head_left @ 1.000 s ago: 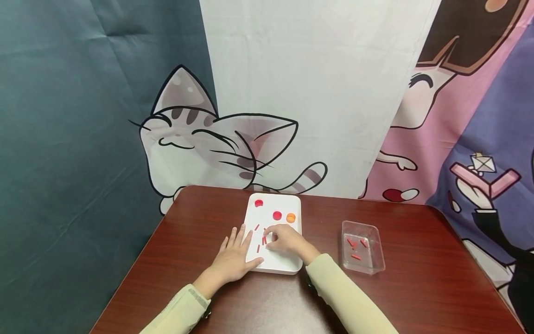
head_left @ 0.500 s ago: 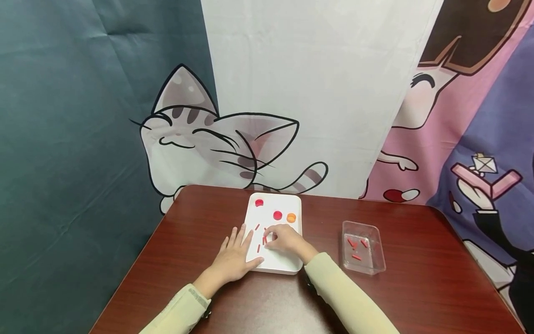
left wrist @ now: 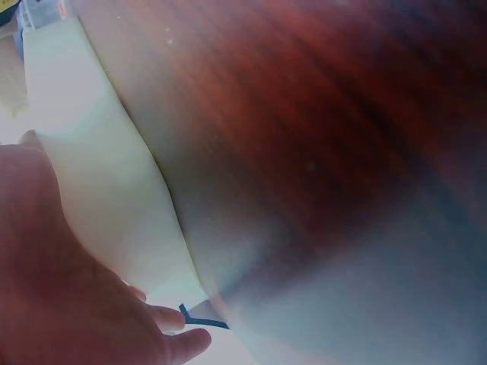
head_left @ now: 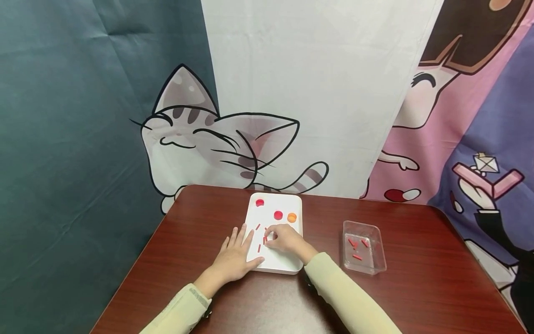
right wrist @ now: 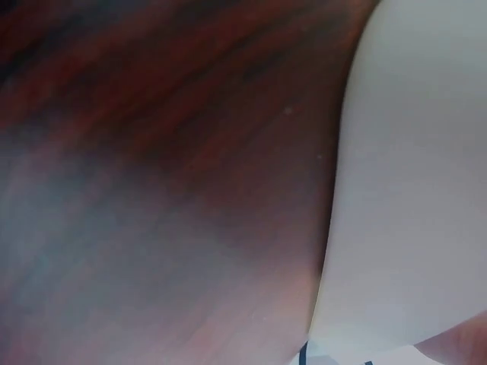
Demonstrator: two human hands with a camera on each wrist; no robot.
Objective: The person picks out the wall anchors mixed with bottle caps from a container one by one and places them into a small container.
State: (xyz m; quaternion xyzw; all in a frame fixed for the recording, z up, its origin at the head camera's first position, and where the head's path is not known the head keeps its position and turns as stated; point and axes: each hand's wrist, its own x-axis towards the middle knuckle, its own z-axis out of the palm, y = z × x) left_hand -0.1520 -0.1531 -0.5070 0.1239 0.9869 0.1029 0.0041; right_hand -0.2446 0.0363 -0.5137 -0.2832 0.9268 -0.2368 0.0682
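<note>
Red sticks (head_left: 259,248) lay on the white tray (head_left: 273,204), its raised rim (head_left: 285,272) likely meant to keep them off the worktop (head_left: 321,232). Your left grip (head_left: 232,260), fingers spread apart, rested at the tray's left edge, probably to steady it; your right grip (head_left: 284,238) curled among the sticks, though whether its tips pinched one could not be told. Round pieces (head_left: 278,215) sat toward the far end, and a clear box (head_left: 363,226) with more sticks (head_left: 357,257) stood on your right, likely for easy reach
</note>
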